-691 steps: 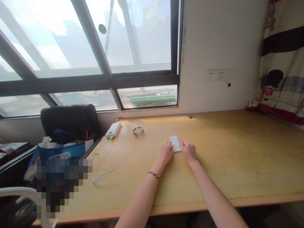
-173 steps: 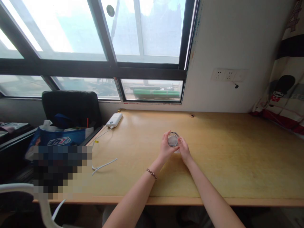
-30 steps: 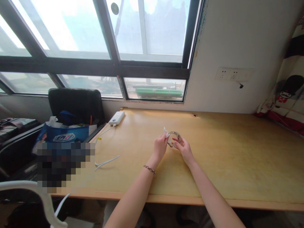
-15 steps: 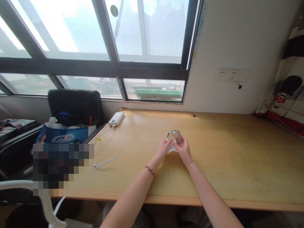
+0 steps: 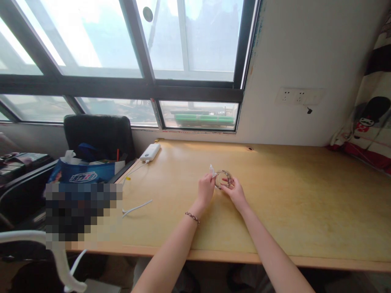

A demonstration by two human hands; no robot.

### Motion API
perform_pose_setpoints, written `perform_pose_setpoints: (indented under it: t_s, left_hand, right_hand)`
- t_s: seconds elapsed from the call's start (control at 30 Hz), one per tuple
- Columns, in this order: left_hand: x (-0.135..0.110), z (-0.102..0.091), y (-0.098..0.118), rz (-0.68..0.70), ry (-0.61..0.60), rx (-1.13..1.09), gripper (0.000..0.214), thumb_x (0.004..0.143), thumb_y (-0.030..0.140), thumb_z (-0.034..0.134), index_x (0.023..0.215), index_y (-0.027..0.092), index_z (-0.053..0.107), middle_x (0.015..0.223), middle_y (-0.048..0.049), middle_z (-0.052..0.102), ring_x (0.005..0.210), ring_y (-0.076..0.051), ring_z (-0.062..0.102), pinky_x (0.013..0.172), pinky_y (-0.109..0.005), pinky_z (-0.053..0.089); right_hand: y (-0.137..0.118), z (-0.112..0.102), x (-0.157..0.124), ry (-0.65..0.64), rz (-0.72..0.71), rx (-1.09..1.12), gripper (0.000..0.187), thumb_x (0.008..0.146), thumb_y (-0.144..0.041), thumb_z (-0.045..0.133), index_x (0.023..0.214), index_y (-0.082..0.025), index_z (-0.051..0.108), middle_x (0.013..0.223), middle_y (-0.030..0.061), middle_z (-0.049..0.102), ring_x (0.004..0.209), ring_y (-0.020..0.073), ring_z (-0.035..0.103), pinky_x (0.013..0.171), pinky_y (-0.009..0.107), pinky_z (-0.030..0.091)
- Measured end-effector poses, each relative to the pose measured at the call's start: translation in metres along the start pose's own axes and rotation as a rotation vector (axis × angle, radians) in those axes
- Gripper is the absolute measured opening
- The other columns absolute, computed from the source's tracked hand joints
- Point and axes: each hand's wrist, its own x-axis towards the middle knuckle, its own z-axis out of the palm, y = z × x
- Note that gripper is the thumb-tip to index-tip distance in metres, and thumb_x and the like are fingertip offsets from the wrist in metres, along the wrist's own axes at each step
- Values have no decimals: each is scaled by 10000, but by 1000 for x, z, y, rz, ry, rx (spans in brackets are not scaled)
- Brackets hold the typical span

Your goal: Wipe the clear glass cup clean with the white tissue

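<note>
Over the middle of the desk [image 5: 293,203], my right hand [image 5: 236,192] grips the right side of a round see-through dish [image 5: 218,179] that looks like glass with a brownish rim. Its wooden-coloured middle is the desktop showing through. A crumpled white tissue or cloth [image 5: 211,167] sticks up from my closed left hand [image 5: 206,188], which is beside the left edge of the dish. Whether the left fingers touch the dish too, I cannot tell. A braided bracelet [image 5: 192,218] circles my left wrist.
A white power bank [image 5: 150,152] with a white cable [image 5: 137,207] lies at the desk's left edge. A black chair [image 5: 99,134] with a blue bag [image 5: 82,173] stands left of the desk. Sockets [image 5: 301,97] are on the wall; a patterned curtain [image 5: 371,126] hangs at right.
My left hand has drawn the white tissue or cloth away from under the dish to its upper left. The dish has turned in my right hand, and its round outline now faces me more.
</note>
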Motion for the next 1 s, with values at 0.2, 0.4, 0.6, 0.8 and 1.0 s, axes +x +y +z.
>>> perform_pose_setpoints:
  t_s: [0.2,0.4,0.6,0.8,1.0]
  left_hand:
    - [-1,23,-3,-274,-177,-275,490,791,474,337,457,135,454,420,16,389,419,-79,334,425,-210,204]
    - [-7,40,-2,-288,-383,-494,496,760,525,340,506,120,474,429,21,391,406,-75,344,406,-195,224]
    - [-7,35,0,-279,-223,-366,427,811,396,319,494,136,440,450,13,398,427,-80,346,434,-203,222]
    - [-3,14,-3,-101,-36,-94,271,823,262,358,630,138,502,545,-17,497,476,-93,407,483,-214,242]
    - [-2,3,1,-43,35,-105,324,836,361,342,649,148,500,549,2,489,484,-87,397,485,-204,259]
  right_hand:
    - [4,-2,3,74,-116,46,485,551,-213,715,944,-190,431,1069,87,558,898,205,595,822,393,469]
    - [4,0,6,140,-247,20,497,554,-182,702,955,-200,409,1006,83,583,935,205,570,847,398,441]
    - [0,0,2,83,-236,-42,389,631,-255,653,939,-196,423,951,67,605,859,182,592,784,355,467]
    - [1,-2,2,86,-181,-270,331,601,-324,668,865,-186,522,893,53,634,833,196,600,775,344,474]
    - [-4,3,0,-11,-103,-14,452,585,-273,693,976,-184,485,1017,80,596,868,209,608,811,375,476]
